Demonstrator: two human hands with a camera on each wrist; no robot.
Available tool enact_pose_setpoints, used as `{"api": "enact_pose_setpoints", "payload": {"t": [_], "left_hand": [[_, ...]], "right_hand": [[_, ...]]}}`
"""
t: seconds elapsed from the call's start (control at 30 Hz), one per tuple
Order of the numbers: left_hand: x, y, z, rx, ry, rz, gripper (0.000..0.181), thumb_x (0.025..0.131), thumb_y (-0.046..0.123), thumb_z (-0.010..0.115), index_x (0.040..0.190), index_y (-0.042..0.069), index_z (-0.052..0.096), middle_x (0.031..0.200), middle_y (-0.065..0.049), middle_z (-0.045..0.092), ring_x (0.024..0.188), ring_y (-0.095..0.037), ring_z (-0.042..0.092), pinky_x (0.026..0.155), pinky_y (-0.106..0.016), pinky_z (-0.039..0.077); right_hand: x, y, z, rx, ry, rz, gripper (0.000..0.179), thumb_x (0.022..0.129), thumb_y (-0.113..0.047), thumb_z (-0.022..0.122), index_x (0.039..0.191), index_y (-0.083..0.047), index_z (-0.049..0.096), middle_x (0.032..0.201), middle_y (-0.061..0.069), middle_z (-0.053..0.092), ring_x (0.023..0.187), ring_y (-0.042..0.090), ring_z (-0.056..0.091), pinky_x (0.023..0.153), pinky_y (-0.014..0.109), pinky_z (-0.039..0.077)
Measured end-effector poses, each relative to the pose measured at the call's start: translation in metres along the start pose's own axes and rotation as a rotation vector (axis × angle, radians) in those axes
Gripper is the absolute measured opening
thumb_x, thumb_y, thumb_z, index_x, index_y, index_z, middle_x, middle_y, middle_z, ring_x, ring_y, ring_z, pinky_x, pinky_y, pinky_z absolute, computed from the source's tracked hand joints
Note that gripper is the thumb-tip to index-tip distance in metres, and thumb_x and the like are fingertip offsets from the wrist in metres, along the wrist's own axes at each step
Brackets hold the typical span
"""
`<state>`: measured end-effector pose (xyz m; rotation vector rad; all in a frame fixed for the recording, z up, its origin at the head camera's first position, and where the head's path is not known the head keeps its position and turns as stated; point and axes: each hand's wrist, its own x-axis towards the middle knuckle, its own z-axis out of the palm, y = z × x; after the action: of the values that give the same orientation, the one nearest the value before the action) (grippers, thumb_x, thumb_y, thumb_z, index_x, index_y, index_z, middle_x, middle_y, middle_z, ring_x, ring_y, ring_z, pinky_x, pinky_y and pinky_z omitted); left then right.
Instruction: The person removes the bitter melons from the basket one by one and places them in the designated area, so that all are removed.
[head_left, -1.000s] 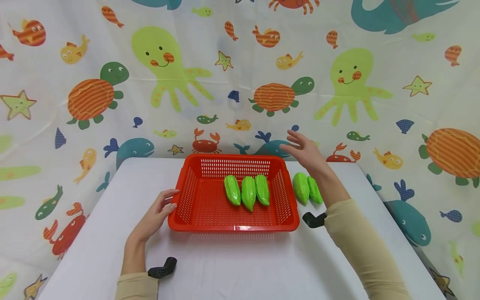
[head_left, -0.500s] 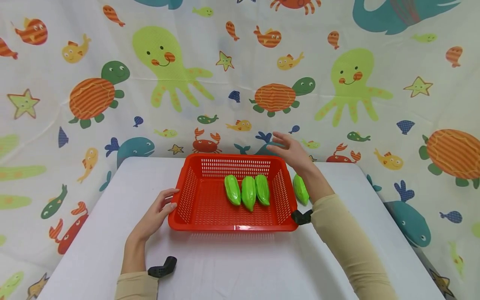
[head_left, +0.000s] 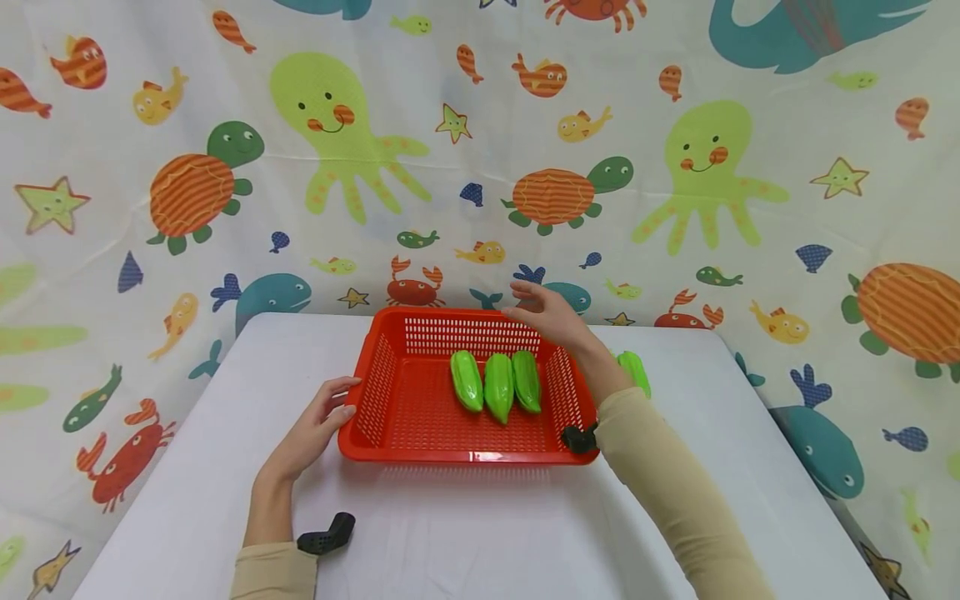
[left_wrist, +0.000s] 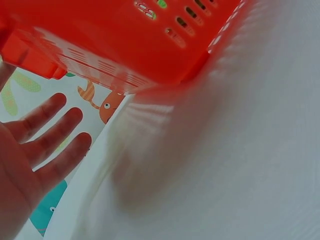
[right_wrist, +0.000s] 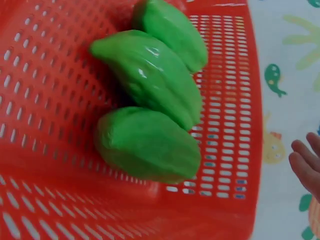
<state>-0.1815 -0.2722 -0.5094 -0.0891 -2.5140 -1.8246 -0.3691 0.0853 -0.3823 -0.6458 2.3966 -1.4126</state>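
Three glossy green, ridged fruits like star fruit [head_left: 498,388] lie side by side in the right half of a red plastic basket [head_left: 468,457]. The right wrist view shows these green fruits [right_wrist: 147,145] close up. My left hand [head_left: 313,429] touches the basket's left rim with thumb and fingertips; its other fingers are straight and spread in the left wrist view. Over the basket's back right corner hovers my right hand [head_left: 551,315], fingers loosely extended and holding nothing. Another green fruit [head_left: 634,372] lies right of the basket, partly behind my right forearm.
A white-covered table [head_left: 450,533] bears the basket. Behind it hangs a curtain [head_left: 480,133] printed with sea animals. A black wrist device [head_left: 327,535] is on the left wrist, and another black device [head_left: 579,439] on the right wrist overlaps the basket's right edge.
My right hand has moved left from beyond the basket's right side to over its back right corner. The forearm now covers one of the two fruits outside. The left hand has stayed put.
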Motion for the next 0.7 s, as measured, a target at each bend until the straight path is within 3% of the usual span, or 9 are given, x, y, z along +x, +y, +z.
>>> {"api": "enact_pose_setpoints", "payload": {"t": [0.1, 0.33, 0.7], "left_hand": [[0.0, 0.0, 0.0, -0.001, -0.002, 0.003, 0.053, 0.099, 0.033, 0.056, 0.145, 0.018, 0.035, 0.149, -0.013, 0.035, 0.135, -0.037, 0.034, 0.099, -0.057, 0.045], [-0.002, 0.0, 0.0, 0.005, 0.003, 0.007, 0.053, 0.099, 0.033, 0.055, 0.145, 0.017, 0.035, 0.148, -0.013, 0.036, 0.135, -0.037, 0.035, 0.097, -0.056, 0.046], [-0.006, 0.001, 0.003, -0.006, 0.005, -0.003, 0.053, 0.099, 0.033, 0.055, 0.145, 0.018, 0.035, 0.149, -0.014, 0.035, 0.136, -0.038, 0.033, 0.099, -0.059, 0.043]], "right_hand": [[0.007, 0.001, 0.008, -0.029, -0.027, 0.004, 0.064, 0.093, -0.04, 0.066, 0.148, -0.02, 0.042, 0.15, 0.002, 0.043, 0.134, 0.025, 0.044, 0.108, 0.048, 0.039], [0.014, -0.002, 0.02, 0.024, -0.055, -0.019, 0.062, 0.094, -0.034, 0.066, 0.148, -0.016, 0.042, 0.15, 0.006, 0.042, 0.138, 0.028, 0.04, 0.11, 0.047, 0.036], [0.032, 0.009, 0.038, -0.134, -0.129, -0.053, 0.061, 0.093, -0.037, 0.065, 0.146, -0.014, 0.044, 0.145, 0.011, 0.048, 0.13, 0.029, 0.048, 0.106, 0.046, 0.042]]}}
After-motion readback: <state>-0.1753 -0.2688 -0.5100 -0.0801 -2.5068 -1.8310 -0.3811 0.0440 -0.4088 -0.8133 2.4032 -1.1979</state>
